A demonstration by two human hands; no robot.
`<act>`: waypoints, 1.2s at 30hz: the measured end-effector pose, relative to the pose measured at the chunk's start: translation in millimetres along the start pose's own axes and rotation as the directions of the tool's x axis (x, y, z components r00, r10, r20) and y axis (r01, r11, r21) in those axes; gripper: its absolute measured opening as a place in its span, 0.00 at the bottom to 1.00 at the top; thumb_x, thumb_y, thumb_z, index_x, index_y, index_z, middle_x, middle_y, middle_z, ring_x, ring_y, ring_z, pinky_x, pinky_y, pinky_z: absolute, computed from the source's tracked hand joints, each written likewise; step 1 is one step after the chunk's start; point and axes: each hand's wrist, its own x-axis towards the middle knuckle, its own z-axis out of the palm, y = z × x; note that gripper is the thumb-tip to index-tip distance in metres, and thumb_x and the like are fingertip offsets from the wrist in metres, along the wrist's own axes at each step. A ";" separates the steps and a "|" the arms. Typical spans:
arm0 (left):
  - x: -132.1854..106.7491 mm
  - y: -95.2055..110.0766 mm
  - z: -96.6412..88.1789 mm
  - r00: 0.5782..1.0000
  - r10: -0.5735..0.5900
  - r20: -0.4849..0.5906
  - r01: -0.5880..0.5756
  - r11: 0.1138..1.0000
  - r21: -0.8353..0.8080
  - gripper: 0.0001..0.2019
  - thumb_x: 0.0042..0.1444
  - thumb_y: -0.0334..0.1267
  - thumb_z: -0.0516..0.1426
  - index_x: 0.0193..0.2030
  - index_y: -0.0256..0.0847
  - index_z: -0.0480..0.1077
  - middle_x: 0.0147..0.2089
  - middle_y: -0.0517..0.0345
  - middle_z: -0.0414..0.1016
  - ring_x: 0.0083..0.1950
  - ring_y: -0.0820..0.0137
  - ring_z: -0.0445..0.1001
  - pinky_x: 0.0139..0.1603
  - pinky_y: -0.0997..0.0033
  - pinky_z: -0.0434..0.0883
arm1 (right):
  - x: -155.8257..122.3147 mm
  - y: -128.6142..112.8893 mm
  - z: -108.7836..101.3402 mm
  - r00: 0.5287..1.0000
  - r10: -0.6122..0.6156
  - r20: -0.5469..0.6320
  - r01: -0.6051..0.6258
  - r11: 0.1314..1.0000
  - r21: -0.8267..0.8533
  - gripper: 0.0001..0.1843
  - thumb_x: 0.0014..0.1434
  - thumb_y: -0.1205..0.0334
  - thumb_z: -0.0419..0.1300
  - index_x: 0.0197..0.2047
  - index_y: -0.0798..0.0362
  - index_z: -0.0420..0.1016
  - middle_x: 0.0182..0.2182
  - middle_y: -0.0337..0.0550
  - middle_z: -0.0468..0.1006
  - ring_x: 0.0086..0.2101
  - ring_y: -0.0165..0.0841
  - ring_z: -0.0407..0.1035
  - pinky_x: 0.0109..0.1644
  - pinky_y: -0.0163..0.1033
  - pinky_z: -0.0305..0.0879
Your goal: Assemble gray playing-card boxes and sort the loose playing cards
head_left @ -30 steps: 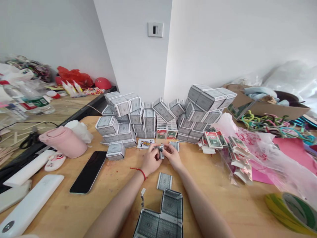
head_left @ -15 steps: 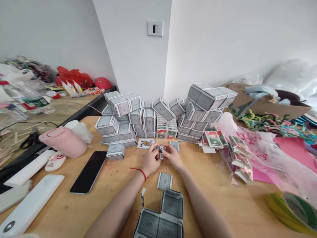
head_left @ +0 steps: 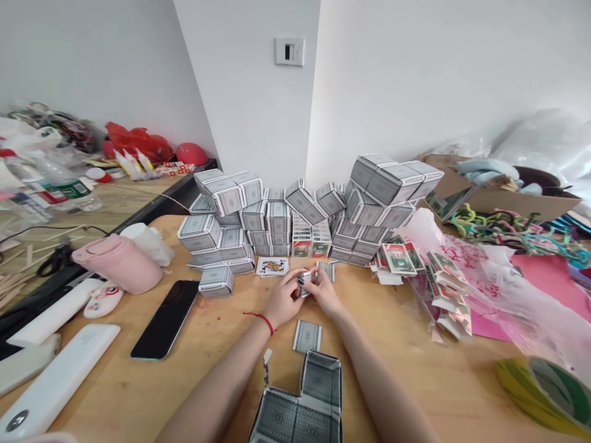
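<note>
Between my left hand [head_left: 285, 298] and my right hand [head_left: 324, 290] is a small folded playing card [head_left: 305, 284] with a grey patterned back, partly covered by my fingers. Both hands are closed on it, fingertips close together just above the table. A face-up queen card [head_left: 272, 266] lies beyond my left hand. Beside my right fingers rests a grey-backed card [head_left: 327, 269], partly hidden. Another card [head_left: 307, 336] lies face down between my forearms. Nearest me stands a joined block of card boxes [head_left: 295, 412].
Stacked card cubes [head_left: 221, 240] form a wall at the back, around red-and-green card packs [head_left: 302, 246]. At left are a black phone [head_left: 165, 320], a pink cup [head_left: 120, 261] and a white power bank [head_left: 64, 381]. Opened card packs [head_left: 399, 258], plastic bag [head_left: 462, 258] and yellow tape [head_left: 530, 394] lie right.
My fingers have shifted slightly to the right and turned the folded card, showing more of its pale surface. The queen card is less covered by my left hand.
</note>
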 end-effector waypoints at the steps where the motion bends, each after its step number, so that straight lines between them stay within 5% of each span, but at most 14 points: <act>1: 0.2 0.9 -0.7 1.000 -0.001 0.003 0.001 1.000 -0.015 0.09 0.44 0.24 0.51 0.20 0.40 0.56 0.53 0.54 0.63 0.49 0.67 0.65 0.47 0.64 0.65 | -0.2 -0.5 0.9 1.000 -0.013 0.001 0.013 1.000 -0.003 0.21 0.43 0.59 0.64 0.35 0.48 0.55 0.22 0.32 0.71 0.22 0.30 0.67 0.28 0.35 0.62; 9: -0.1 8.5 -13.8 0.994 -0.074 0.078 0.092 0.962 -0.257 0.04 0.43 0.27 0.53 0.23 0.38 0.61 0.55 0.50 0.58 0.50 0.63 0.65 0.41 0.65 0.70 | -0.9 -0.9 2.4 0.993 -0.087 -0.073 0.086 0.996 -0.024 0.22 0.42 0.62 0.64 0.37 0.47 0.56 0.26 0.34 0.71 0.25 0.29 0.66 0.29 0.34 0.62; 16: 1.4 -11.7 -7.0 0.952 -0.273 0.138 0.298 0.719 -0.628 0.10 0.53 0.40 0.48 0.30 0.36 0.65 0.54 0.50 0.56 0.47 0.64 0.65 0.35 0.65 0.72 | 2.8 5.2 -3.0 0.961 -0.223 -0.163 0.207 0.972 -0.107 0.31 0.36 0.65 0.67 0.44 0.48 0.59 0.35 0.37 0.70 0.36 0.31 0.66 0.42 0.38 0.62; 18: 2.8 -16.7 -3.8 0.943 -0.309 0.122 0.315 0.713 -0.627 0.12 0.53 0.42 0.48 0.32 0.36 0.66 0.53 0.51 0.57 0.47 0.65 0.64 0.38 0.63 0.71 | 3.0 7.6 -4.4 0.962 -0.235 -0.137 0.215 0.965 -0.148 0.30 0.37 0.65 0.67 0.44 0.49 0.61 0.36 0.39 0.69 0.37 0.32 0.65 0.44 0.39 0.61; 22: 6.3 -20.9 -2.4 0.961 -0.275 0.039 0.261 0.847 -0.463 0.12 0.52 0.43 0.50 0.26 0.36 0.65 0.46 0.52 0.64 0.49 0.66 0.62 0.50 0.62 0.62 | 2.3 10.9 -5.6 0.962 -0.260 -0.084 0.232 0.940 -0.249 0.29 0.36 0.65 0.68 0.43 0.50 0.64 0.38 0.40 0.69 0.38 0.34 0.65 0.45 0.40 0.60; 24: 7.5 -21.1 -3.0 0.969 -0.237 0.070 0.244 0.881 -0.405 0.12 0.52 0.43 0.50 0.24 0.37 0.63 0.39 0.55 0.66 0.44 0.68 0.63 0.48 0.66 0.61 | 2.0 11.6 -6.2 0.963 -0.263 -0.051 0.239 0.929 -0.284 0.30 0.35 0.66 0.68 0.43 0.49 0.64 0.37 0.39 0.70 0.37 0.34 0.65 0.43 0.40 0.61; 29: 9.0 -20.6 -4.9 0.949 -0.245 0.198 0.312 0.817 -0.485 0.12 0.50 0.44 0.52 0.25 0.37 0.60 0.27 0.62 0.60 0.31 0.75 0.60 0.33 0.75 0.60 | 2.8 13.0 -10.5 0.957 -0.289 -0.012 0.268 0.900 -0.345 0.29 0.36 0.66 0.67 0.45 0.48 0.66 0.38 0.40 0.69 0.38 0.35 0.64 0.45 0.42 0.60; 36: 12.9 -23.7 -7.4 0.920 -0.269 0.283 0.388 0.722 -0.574 0.12 0.47 0.44 0.56 0.26 0.36 0.61 0.26 0.63 0.60 0.29 0.76 0.59 0.32 0.76 0.58 | 3.1 9.3 -10.2 0.969 -0.246 -0.019 0.229 0.924 -0.306 0.37 0.34 0.65 0.68 0.50 0.45 0.63 0.42 0.41 0.67 0.41 0.36 0.64 0.48 0.42 0.59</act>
